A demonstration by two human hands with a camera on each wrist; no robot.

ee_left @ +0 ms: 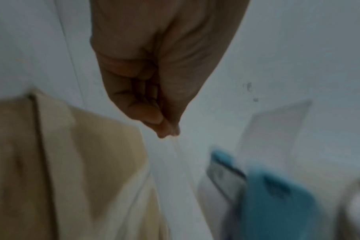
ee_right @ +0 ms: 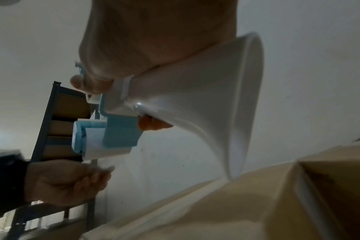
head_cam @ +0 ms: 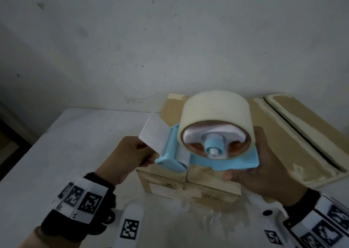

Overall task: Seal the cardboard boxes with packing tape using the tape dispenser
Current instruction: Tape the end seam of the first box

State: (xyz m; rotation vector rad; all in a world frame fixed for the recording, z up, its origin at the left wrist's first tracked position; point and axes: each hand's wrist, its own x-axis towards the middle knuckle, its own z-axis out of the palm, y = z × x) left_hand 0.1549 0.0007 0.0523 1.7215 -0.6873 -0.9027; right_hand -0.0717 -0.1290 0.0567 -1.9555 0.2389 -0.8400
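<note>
Against a scuffed white wall, the right hand is gripping the tape dispenser above the cardboard box while the left hand is apparently pinching the tape end; sticking it down likely comes next.

Tape dispenser held above the near box by right hand; left hand positioned to its left, at the tape end; second box set right of and behind it; both placed on the table; wall behind.
</note>
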